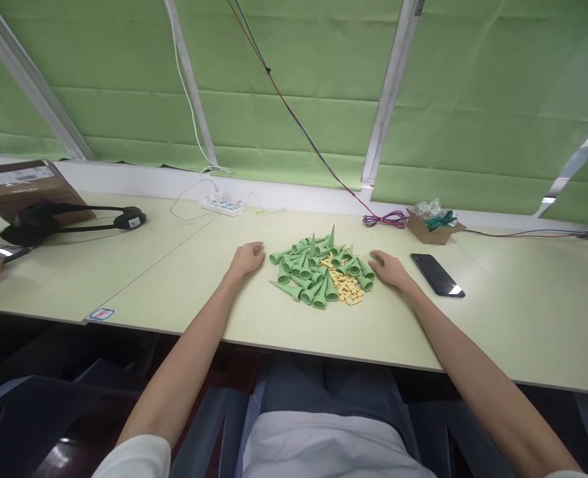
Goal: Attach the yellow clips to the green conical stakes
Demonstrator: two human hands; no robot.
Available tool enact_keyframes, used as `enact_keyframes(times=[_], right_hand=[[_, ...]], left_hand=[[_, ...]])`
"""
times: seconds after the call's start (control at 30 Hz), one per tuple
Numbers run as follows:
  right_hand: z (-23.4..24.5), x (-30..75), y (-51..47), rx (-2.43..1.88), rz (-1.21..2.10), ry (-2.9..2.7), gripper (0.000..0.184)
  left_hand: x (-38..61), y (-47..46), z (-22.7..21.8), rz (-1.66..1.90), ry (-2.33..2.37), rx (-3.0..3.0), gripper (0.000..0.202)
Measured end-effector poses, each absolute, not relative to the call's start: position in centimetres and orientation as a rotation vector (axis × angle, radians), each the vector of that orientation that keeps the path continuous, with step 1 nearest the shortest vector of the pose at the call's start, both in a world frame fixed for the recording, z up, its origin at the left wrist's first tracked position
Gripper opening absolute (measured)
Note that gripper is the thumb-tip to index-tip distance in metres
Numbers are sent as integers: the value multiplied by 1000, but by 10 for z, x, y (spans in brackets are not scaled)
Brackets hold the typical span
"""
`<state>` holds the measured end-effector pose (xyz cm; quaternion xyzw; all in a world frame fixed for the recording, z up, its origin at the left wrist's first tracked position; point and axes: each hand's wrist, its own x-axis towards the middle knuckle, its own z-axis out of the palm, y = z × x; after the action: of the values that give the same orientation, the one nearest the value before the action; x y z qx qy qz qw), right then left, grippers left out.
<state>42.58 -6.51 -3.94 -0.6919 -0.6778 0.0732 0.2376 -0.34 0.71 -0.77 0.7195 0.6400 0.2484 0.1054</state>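
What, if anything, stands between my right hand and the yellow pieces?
A few green cones, those nearest your right hand, lie between it and the yellow pieces. The phone is outside that path.

yellow pieces (347,288) (tiny), shapes indistinct

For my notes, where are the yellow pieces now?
In the head view, the yellow pieces lie just right of centre, among the green cones, near the right hand.

A: Pose?
B: L arm (189,355) & R arm (473,352) extended fwd, spread wide.
A: State?
B: L hand (246,259) & R hand (388,267) well apart, loosely curled, both angled inwd.
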Motion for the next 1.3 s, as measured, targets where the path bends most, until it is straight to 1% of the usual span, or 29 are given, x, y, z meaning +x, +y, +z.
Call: enact_keyframes(times=[0.77, 1.0, 1.3], right_hand=[[-33, 423, -69, -1907, 211, -1875, 42], [-34, 423, -69, -1896, 213, -1869, 43], [-34, 423, -68, -1891, 206, -1875, 42]], left_hand=[[-4, 10, -8, 702, 1881, 2145, 47], [-6, 11, -11, 739, 1875, 2142, 46], [-6, 12, -12, 805, 1865, 2154, 40]])
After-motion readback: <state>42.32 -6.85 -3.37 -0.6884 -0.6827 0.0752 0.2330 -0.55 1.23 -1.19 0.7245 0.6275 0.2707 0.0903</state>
